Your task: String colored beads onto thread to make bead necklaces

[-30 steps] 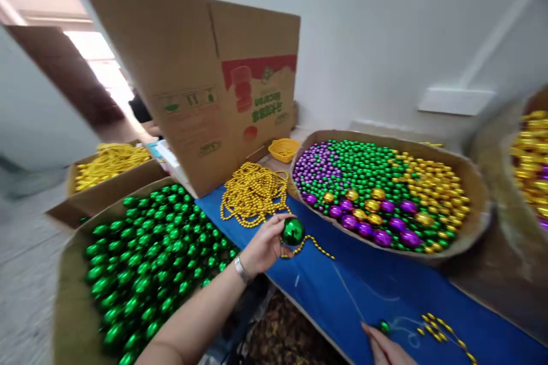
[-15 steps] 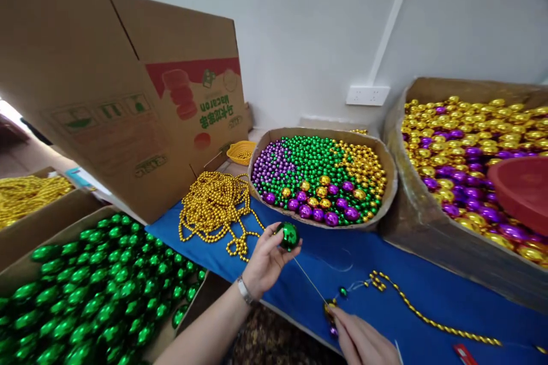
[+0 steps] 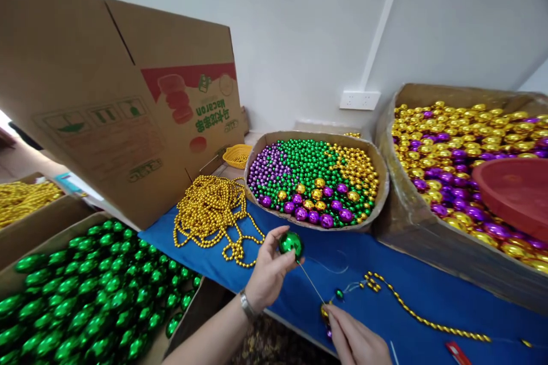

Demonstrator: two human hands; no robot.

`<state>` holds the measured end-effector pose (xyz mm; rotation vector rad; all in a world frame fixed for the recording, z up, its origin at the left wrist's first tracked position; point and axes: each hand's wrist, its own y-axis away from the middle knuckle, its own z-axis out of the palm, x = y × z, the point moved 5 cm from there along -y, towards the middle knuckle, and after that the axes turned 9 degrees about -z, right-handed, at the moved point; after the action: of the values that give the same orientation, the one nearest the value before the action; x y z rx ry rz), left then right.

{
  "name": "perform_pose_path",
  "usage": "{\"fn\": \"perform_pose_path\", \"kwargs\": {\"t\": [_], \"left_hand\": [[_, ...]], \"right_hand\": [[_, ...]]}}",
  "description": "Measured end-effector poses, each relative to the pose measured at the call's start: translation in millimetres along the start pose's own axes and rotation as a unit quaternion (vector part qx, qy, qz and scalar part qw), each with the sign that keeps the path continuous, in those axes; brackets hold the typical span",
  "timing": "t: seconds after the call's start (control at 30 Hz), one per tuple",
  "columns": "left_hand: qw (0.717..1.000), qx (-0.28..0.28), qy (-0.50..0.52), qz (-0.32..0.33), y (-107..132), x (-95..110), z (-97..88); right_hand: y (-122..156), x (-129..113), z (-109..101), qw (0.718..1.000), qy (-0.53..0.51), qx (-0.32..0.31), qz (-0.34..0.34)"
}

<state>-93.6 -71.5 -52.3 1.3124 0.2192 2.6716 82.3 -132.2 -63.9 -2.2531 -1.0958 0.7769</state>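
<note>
My left hand, with a metal band on its wrist, is closed around a shiny green ball above the blue cloth. From the ball a thin straight strand runs down to my right hand. Whether it is thread or a needle, I cannot tell. My right fingers pinch at a gold bead, and a purple bead shows just below it. Close by lie a small green bead and clear thread tied to a string of gold beads.
Behind my hands stands a cardboard tray of purple, green and gold beads. A heap of gold bead strings lies left of it. Green balls fill a box at lower left. At right, a large box holds gold and purple balls and a red basin.
The green ball has turned slightly in my left hand, and my thumb now lies across its lower front. My right hand keeps its pinch. The whole view has shifted a little.
</note>
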Motion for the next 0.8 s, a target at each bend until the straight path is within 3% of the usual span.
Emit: {"fn": "perform_pose_path", "kwargs": {"t": [0.2, 0.37, 0.6, 0.8], "left_hand": [[0.997, -0.063, -0.049, 0.005, 6.5, -17.6, 8.9], [0.995, -0.093, -0.036, 0.000, 5.2, -17.4, 14.0], [0.993, -0.096, -0.004, -0.064, 3.4, -19.4, 17.2], [0.993, -0.095, -0.065, 0.018, 2.0, -14.0, 22.1]], "right_hand": [[4.5, 8.0, 1.5, 0.999, -0.010, 0.002, 0.043], [8.7, 11.6, -5.2, 0.999, 0.041, 0.020, 0.016], [14.1, 15.7, -3.2, 0.999, 0.032, 0.016, 0.015], [15.9, 17.6, -4.2, 0.997, 0.073, 0.034, 0.009]]}}
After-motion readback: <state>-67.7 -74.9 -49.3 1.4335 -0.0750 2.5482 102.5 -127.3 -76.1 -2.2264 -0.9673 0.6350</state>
